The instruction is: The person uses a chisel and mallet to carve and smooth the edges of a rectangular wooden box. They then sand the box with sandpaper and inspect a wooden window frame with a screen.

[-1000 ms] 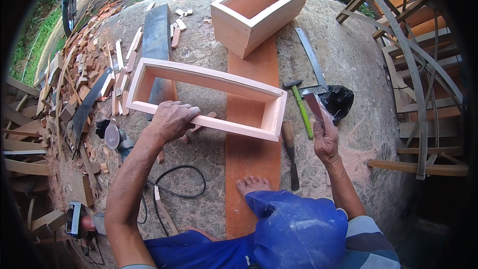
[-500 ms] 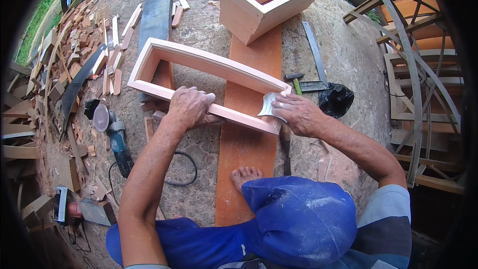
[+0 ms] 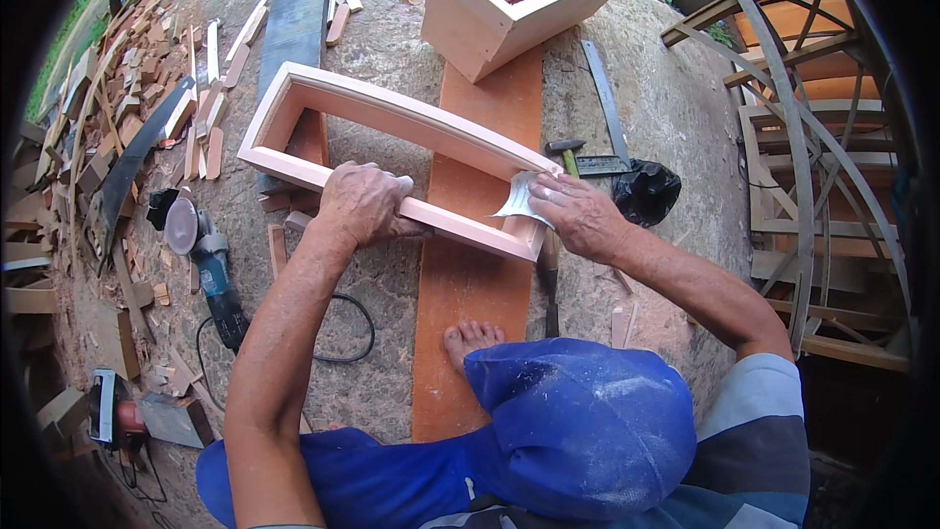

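A long, pale pinkish wooden frame (image 3: 392, 122) with open middle is held at an angle above an orange plank (image 3: 475, 284). My left hand (image 3: 367, 201) is closed round its near rail, left of centre. My right hand (image 3: 573, 216) grips a bent, pale-backed sheet of sandpaper (image 3: 512, 198) at the frame's right end, fingers pressed over the corner. Behind the frame, a similar but deeper wooden box (image 3: 480, 29) stands on the orange plank. A green-handled hammer (image 3: 568, 147) and a dark-bladed chisel (image 3: 551, 294) lie beside the frame, partly hidden by it and my right hand.
An angle grinder (image 3: 211, 264) with cable lies left, near piled offcuts (image 3: 117, 127) and another power tool (image 3: 122, 411). A dark board (image 3: 294, 10) lies behind the frame. A steel rule (image 3: 602, 88) and black plastic bag (image 3: 641, 196) lie right, near stacked curved slats (image 3: 803, 186).
My right hand has moved from being raised beside the frame, left and down onto its right end with the sandpaper. My left hand and the frame have shifted slightly up in the picture.
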`<state>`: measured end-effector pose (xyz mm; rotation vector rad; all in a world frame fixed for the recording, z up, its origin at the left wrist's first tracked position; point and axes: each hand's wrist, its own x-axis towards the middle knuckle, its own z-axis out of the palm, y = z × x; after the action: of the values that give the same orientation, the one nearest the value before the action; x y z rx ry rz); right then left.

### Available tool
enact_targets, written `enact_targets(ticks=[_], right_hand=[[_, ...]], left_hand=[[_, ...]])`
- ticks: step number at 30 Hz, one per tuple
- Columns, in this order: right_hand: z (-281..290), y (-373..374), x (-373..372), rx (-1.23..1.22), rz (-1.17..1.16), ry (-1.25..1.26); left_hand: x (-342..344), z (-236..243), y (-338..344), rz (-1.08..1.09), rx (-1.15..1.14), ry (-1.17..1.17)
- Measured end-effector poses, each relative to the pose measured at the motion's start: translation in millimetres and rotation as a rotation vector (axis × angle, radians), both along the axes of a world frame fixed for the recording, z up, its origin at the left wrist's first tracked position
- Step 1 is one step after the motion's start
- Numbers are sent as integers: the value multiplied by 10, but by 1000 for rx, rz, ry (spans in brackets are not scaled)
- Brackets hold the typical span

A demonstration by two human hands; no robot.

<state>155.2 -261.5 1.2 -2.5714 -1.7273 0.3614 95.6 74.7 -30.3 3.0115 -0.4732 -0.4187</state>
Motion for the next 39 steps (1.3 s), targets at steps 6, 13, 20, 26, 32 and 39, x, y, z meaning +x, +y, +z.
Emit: enact_targets(ticks=[6,13,20,26,32,39], right_hand=[[-64,7,-193,59,-179,-134],[-322,1223,-535,229,-557,489],[-155,752,-668,441,-258,-13],[-427,2047,-233,427,-276,494],[-605,2171,-28,398,-136,799],[-189,416,-676,148,-286,115]], left_hand=[[-9,-18,-16,9,-14,-34],[28,-105,-26,15,-46,6],[-428,-441,-13,427,-322,-551],[-587,-801,-114,620,-440,-514],[-744,-859,-50,1026,-854,-60],[-801,-916,-109,996,-951,-227]])
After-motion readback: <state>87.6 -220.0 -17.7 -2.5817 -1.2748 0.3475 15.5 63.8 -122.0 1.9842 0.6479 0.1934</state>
